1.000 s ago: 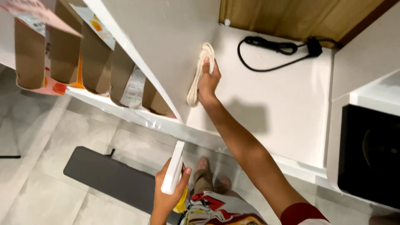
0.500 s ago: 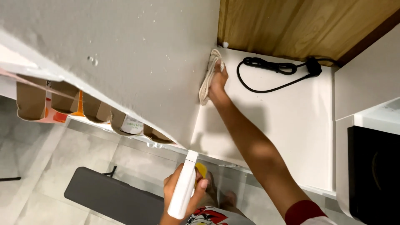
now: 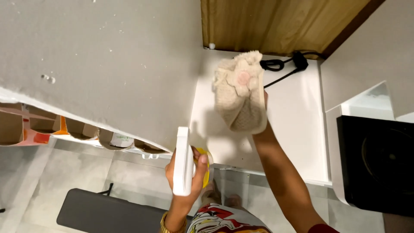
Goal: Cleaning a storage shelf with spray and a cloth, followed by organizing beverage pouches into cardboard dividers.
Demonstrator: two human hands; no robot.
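Cream cloth covers the right hand (fingers hidden).

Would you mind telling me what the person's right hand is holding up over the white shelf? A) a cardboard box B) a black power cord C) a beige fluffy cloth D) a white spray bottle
C: the right hand grips a beige fluffy cloth raised above the white shelf, while the white spray bottle is in the left hand and the black cord lies untouched at the back.
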